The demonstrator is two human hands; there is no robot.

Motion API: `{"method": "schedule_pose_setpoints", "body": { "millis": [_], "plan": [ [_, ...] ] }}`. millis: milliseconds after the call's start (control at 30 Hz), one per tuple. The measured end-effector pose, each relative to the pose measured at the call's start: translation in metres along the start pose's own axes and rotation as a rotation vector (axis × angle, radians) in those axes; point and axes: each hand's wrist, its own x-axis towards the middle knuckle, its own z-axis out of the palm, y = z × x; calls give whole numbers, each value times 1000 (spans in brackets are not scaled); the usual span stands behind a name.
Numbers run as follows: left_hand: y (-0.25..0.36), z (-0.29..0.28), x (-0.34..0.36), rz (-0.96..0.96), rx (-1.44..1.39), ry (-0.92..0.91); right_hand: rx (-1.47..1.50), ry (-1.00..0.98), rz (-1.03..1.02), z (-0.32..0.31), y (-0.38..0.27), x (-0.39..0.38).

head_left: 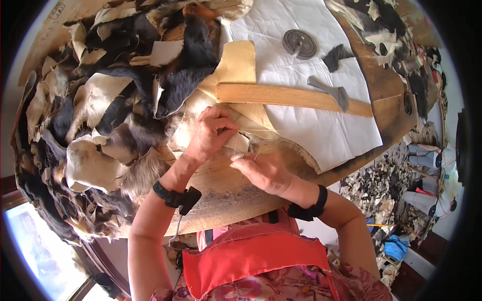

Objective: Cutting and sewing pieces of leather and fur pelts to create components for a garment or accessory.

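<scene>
Centre: small cream leathery piece point(239, 143), smooth. Left: heaped black, brown and cream hide pieces point(111, 111), furry one side, smooth matt skin the other. Upper right: creased white sheet point(336, 138), paper or cloth unclear; round dark-grey disc point(308, 44), metal-looking; pale straight strip point(283, 95), smooth wood. Lower centre: scuffed brown wooden tabletop point(216, 193); red apron point(256, 261), matt cloth.

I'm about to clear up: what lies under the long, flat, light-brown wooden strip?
The strip crosses a creased white sheet and, at its left end, a pale yellow flat piece, material unclear. Anything else directly beneath it is covered and cannot be seen.
</scene>
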Motion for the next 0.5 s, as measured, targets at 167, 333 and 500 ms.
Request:
{"method": "schedule_pose_setpoints", "body": {
  "millis": [167,333,500],
  "plan": [
    [6,-1,2,-40,-3,-46,365,4,153,12,-23,9],
    [6,-2,-1,-69,36,-47,675,-66,211,14,-37,27],
    [23,-8,0,-244,-509,18,1239,213,631,10,-23,40]
  ]
}}
